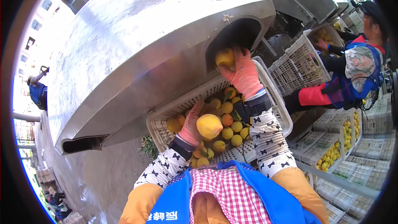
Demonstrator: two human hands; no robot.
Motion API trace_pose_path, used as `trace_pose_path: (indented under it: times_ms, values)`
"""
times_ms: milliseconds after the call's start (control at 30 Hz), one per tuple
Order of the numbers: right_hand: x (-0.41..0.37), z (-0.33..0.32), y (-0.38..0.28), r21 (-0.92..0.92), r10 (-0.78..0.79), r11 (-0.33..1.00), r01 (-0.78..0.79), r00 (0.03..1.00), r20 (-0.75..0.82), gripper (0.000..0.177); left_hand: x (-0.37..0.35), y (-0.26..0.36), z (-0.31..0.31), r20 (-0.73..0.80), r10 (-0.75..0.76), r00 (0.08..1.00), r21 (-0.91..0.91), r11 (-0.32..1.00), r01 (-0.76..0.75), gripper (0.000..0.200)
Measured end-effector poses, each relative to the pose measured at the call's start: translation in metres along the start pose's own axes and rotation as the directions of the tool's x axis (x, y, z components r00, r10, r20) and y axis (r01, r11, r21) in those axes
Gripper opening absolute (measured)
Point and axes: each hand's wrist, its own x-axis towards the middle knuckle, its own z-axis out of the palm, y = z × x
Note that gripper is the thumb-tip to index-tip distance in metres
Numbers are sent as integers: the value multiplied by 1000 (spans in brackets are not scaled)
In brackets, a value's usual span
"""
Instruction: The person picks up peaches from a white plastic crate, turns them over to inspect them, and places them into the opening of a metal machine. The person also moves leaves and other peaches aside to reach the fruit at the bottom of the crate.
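My right hand (242, 74), in a pink glove, holds a yellow fruit (225, 57) at the dark opening (235, 33) of a metal machine. Lower and to the left, my left hand (192, 126), also gloved, is at a large yellow fruit (209, 126), its fingers partly behind the fruit and over the crate. Below both hands sits a white plastic crate (156, 129) with many yellow and orange fruits (236, 127) and some green leaves inside.
The metal machine (124, 29) fills the upper left. On the right, a person (360, 64) handles a tilted crate (296, 64) of fruit. Stacked crates (360, 170) stand at the lower right, behind a metal rail (344, 182). Another person (38, 91) is far left.
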Motion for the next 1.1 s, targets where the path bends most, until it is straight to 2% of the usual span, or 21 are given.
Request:
trace_pose_path:
  times_ms: [67,133,200,233,267,333,367,400,500,567,633,667,700,733,767,800,900,933,1000,1033,1100]
  values:
    - [3,3,4,-48,-44,998,44,999,0,78,-3,-14,-8,-83,321,943,312,908,-281,56]
    - [12,-2,-4,-96,-92,991,92,996,4,74,-2,-16,-18,-142,300,943,257,931,-258,56]
    - [27,-6,-12,-178,-24,982,57,983,184,70,-4,-11,-22,-204,275,939,202,951,-235,55]
    - [40,6,-13,-176,-18,983,53,981,192,70,-4,-6,-18,-154,189,970,43,982,-184,55]
    - [56,21,-13,-246,78,969,-29,979,191,75,-2,-2,-14,-90,106,990,-115,987,-116,55]
    - [55,21,-15,-313,182,943,-112,962,203,81,3,3,-4,-128,155,980,-94,981,-167,52]
    - [50,5,-14,-103,-50,993,48,999,-17,78,8,2,-6,-126,228,966,-30,972,-233,51]
    - [48,-8,-16,69,-227,964,256,932,-283,76,12,2,-9,-115,305,946,37,952,-302,49]
    - [-9,-38,-31,358,-167,904,234,963,-210,71,7,11,10,-143,229,963,-219,942,-256,45]
    - [-47,-41,-27,503,-239,848,169,968,76,64,7,13,8,-105,221,970,-272,932,-241,44]
    - [-76,-44,-37,438,-236,889,135,954,185,68,6,11,8,-64,203,977,-316,924,-213,44]
    - [-85,-44,-43,352,-228,925,142,949,218,70,5,7,10,54,346,937,234,908,-349,46]
    - [-90,-40,-45,352,-227,925,140,949,219,70,4,5,13,233,395,889,687,580,-438,48]
    - [-96,-33,-45,221,-304,942,254,924,234,72,5,4,16,233,394,889,687,580,-437,48]
    - [-100,-28,-43,86,-373,928,363,891,258,73,5,4,19,138,339,930,380,850,-366,44]
    - [-102,-27,-40,81,-367,930,359,894,256,73,5,4,24,76,244,967,0,970,-245,40]
    - [-88,-35,-25,554,-252,832,41,917,309,72,0,11,39,110,143,984,-57,989,-137,37]
    - [-87,-33,-20,555,-251,831,41,918,308,72,1,12,39,110,142,984,-55,989,-137,37]
    - [-88,-27,-16,618,-270,783,71,933,236,73,3,13,37,97,212,972,204,952,-228,50]
    - [-85,-26,-19,399,-316,884,242,940,130,76,5,12,35,100,214,972,202,952,-230,50]
    - [-86,-40,-39,319,-293,916,242,948,124,77,14,11,34,136,374,917,308,864,-398,51]
